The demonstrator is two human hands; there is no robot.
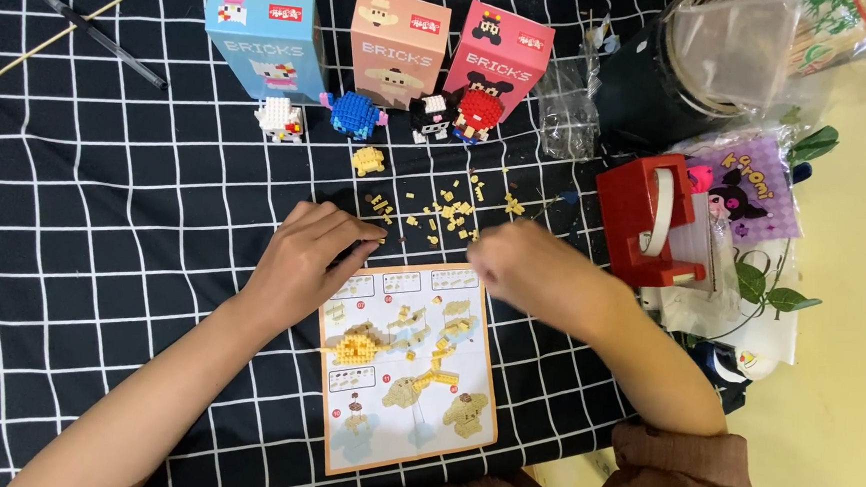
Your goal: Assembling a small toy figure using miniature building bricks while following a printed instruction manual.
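Landmark for all positions: instruction sheet (411, 363), flat on the black grid-pattern cloth (102, 253) covering the table.

1. Cloth: spans nearly the full view. Right of it, bare yellow surface.
2. Three upright boxes, far side of the sheet: blue box (265, 38), peach box (400, 46), pink box (500, 47).
3. Red tape dispenser (650, 217), right of and above the sheet; clear bags and a dark round container beyond it.
4. Finished brick figures, row between boxes and sheet: white figure (280, 117), blue figure (353, 113), black-and-white figure (431, 116), red figure (478, 114). Judged: four builds complete.
5. Small yellow sub-assembly (368, 160), just below the blue figure. Judged: the current build is at an early stage; most parts not yet joined.
6. Loose yellow bricks (445, 212), scattered just above the sheet's top edge.

Hands:
- Left hand (312, 256): upper-left of the sheet, fingers curled, tips pinched at the near edge of the loose bricks. Whether a brick is gripped: cannot tell, too small.
- Right hand (532, 265): just right of the sheet's top corner, motion-blurred. Open or closed: cannot tell.

Obscured / unclear:
- Brick count and shapes not resolvable.
- Sheet's upper-left corner partly under the left hand.
- Items at the right edge are overlapped by bags & leaves and cut off by the frame.
- Pen and thin wooden stick, far upper-left of the sheet, partly cropped.
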